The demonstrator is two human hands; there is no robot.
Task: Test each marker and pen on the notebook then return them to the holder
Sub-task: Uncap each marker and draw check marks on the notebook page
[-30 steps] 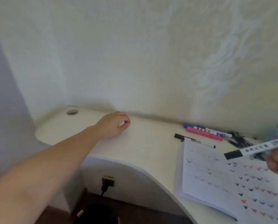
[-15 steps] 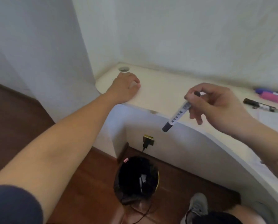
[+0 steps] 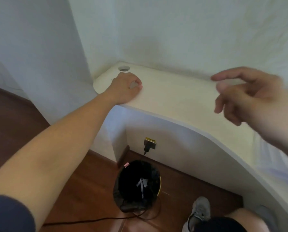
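R hand (image 3: 250, 97) above desk (image 3: 173, 101), fingers spread loose, empty, blurred. L hand (image 3: 125, 87) curled in a loose fist, knuckles resting on desk near cable hole (image 3: 123, 69). Marker (image 3: 142, 185) lies in black bin (image 3: 136, 185) on floor below.

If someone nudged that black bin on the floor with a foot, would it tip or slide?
The black bin looks nearly empty, so probably light and easy to slide on the smooth wooden floor. The cable beside it might snag.

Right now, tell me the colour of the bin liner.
Black, seen in the head view: the bin liner.
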